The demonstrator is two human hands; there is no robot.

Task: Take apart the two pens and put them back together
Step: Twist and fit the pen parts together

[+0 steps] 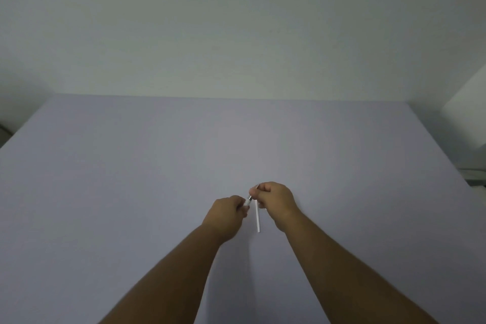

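Holding the small pen piece point(248, 200) between both hands, you want each grip short and close to the joint: your left hand point(228, 214) has its fingers point(241, 206) curled tight round the white end, and your right hand point(274, 198) has its fingers point(255, 194) pinched on the darker, metallic-looking end. Which way you are working it, apart or together, cannot be told from this view, so judge by feel; I would turn the two ends against each other along one straight line, not bend them, since a thin threaded or push-fit joint will likely bind or crack if it is levered sideways. A long white tube point(258, 217) hangs down from your right hand towards the table point(131, 179); whether its lower tip touches the surface or floats just above is not clear. It seems to be clamped by the same closed fingers, so keep enough pressure there that it does not slip while you twist. No second pen or other loose parts show anywhere on the table; they may be hidden in your palms or under your forearms. Nothing else stands near the hands, and the only things around are a pale wall beyond the far edge and some blurred white objects off the right side, well apart.
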